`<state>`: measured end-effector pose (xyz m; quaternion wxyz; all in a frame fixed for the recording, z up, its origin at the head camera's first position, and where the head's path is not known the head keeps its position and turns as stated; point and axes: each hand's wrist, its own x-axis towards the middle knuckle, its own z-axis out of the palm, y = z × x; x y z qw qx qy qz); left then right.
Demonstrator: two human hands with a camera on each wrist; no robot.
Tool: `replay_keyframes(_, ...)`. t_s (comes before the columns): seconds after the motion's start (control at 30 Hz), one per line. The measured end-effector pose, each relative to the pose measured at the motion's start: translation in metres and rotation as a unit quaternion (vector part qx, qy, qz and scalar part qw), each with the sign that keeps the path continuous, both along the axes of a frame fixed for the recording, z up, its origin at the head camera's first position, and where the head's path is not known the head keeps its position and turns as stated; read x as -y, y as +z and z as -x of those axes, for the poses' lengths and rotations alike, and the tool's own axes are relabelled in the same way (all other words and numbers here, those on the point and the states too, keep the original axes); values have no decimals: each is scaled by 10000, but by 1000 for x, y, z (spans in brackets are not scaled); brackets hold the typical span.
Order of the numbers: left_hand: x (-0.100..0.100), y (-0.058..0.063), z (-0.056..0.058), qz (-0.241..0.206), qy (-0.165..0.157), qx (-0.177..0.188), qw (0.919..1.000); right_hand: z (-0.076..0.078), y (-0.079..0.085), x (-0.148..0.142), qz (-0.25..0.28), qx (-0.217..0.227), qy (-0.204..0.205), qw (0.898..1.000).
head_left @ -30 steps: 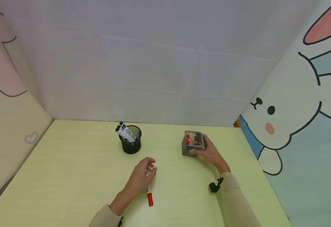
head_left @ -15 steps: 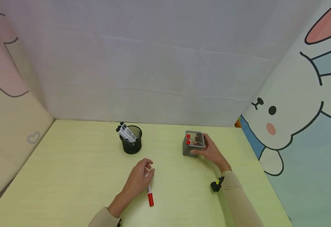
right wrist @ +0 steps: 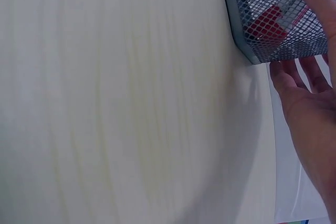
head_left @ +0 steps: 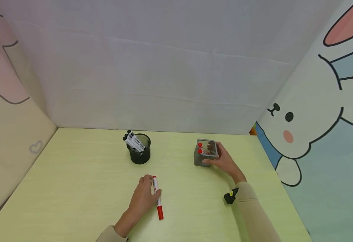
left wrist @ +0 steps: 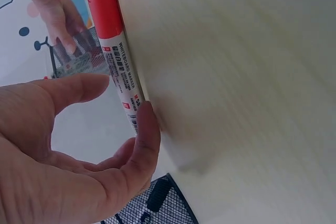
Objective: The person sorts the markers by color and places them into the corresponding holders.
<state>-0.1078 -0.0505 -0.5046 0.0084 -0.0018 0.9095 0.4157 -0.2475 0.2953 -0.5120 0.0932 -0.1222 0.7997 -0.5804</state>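
A whiteboard marker [head_left: 160, 212] with a red cap and white barrel lies on the table. My left hand [head_left: 143, 196] is at it, thumb and curved fingers spread around the barrel. In the left wrist view, the thumb of the left hand [left wrist: 68, 150] comes close to one side of the marker [left wrist: 121, 61], a fingertip overlapping its far end; firm contact cannot be told. My right hand [head_left: 224, 163] grips a grey square mesh pen holder [head_left: 201, 162] by its side. Red-ended markers [head_left: 200, 148] stand inside it. The right wrist view catches only part of the holder [right wrist: 262, 30] and right hand [right wrist: 310, 108].
A round black mesh pen holder [head_left: 140, 157] stands at the back left, with several black-capped markers [head_left: 134, 142] leaning in it. The pale yellow table [head_left: 73, 188] meets a white backdrop [head_left: 164, 84]. A printed rabbit panel [head_left: 309, 141] borders the right side.
My left hand has drawn down and slightly left, uncovering the upper part of the red marker, its fingers now around the barrel. The right hand keeps its hold on the grey pen holder.
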Motion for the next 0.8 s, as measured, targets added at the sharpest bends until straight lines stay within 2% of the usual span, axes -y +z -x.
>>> replay_keyframes(0.23,1,-4,-2,52,-73,115,9999,0,1,1,3,6,-3,10000)
replay_keyframes(0.5,-2,-1,-1,-25,62,556,9984,0,2,2,40,44,13,10000)
replay_keyframes(0.8,-3,-1,0,-184,128,410,9989,-1,2,1,33,43,34,10000)
